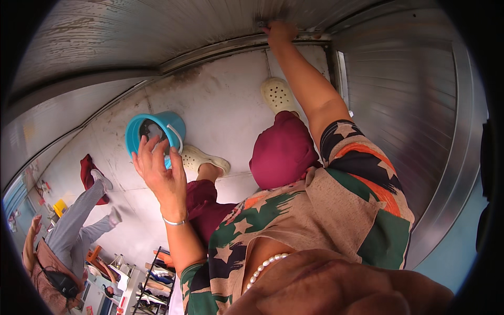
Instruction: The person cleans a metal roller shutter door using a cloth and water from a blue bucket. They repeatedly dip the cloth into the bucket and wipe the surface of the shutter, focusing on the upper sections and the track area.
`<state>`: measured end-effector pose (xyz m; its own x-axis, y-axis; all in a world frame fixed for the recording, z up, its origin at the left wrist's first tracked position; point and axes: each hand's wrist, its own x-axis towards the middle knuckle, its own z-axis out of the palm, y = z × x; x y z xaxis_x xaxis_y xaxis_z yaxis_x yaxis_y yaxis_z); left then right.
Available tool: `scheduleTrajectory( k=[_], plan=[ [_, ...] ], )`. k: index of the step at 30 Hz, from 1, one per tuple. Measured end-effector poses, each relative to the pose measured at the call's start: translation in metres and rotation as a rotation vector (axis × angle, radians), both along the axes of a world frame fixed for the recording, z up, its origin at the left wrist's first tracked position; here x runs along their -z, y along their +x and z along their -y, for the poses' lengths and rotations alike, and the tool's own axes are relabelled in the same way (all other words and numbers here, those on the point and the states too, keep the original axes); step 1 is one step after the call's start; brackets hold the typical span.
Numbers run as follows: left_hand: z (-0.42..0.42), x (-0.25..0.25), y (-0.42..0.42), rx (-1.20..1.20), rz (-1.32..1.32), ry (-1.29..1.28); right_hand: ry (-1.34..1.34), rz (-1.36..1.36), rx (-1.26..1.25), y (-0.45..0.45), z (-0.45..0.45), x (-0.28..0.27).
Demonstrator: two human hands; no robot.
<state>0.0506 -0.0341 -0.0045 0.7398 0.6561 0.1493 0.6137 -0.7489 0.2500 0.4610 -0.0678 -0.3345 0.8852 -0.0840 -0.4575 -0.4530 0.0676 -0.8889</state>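
My right hand (282, 32) presses low against a wet, streaked metal panel (197, 29), close to its bottom frame. Its fingers are closed on a small greyish object (262, 24), blurred and mostly hidden by the hand, so its kind is unclear. Dark smears surround that spot. My left hand (159, 169) is raised with its fingers apart and nothing in them. Behind it in the view, a light-blue plastic bucket (175, 120) with a white handle (175, 138) stands on the floor. Dark water and whitish suds (151, 130) show inside it.
Pale floor panels (220, 94) bear dark stains by the frame. A second metal panel (401, 102) rises at right. My cream clogs (277, 94) stand near the bucket. Another person (63, 256) is at lower left, near a red cloth-like item (87, 169) and a shoe rack (155, 283).
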Motion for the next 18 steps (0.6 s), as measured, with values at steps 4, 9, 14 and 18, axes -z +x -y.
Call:
scheduleTrajectory(
  k=[4, 9, 14, 18],
  plan=[
    [0.001, 0.0, 0.006, -0.024, -0.039, -0.032, 0.173, -0.258, 0.082, 0.002, 0.003, 0.045],
    [-0.002, 0.002, 0.007, -0.023, -0.081, -0.05, -0.021, -0.365, 0.134, -0.007, 0.0, 0.025],
    [0.001, 0.0, 0.003, -0.015, -0.02, -0.045, 0.235, -0.354, 0.167, -0.007, 0.007, -0.013],
    [0.003, -0.008, 0.006, 0.027, 0.075, -0.009, 0.415, -0.255, 0.101, -0.001, 0.014, -0.065]
  ],
)
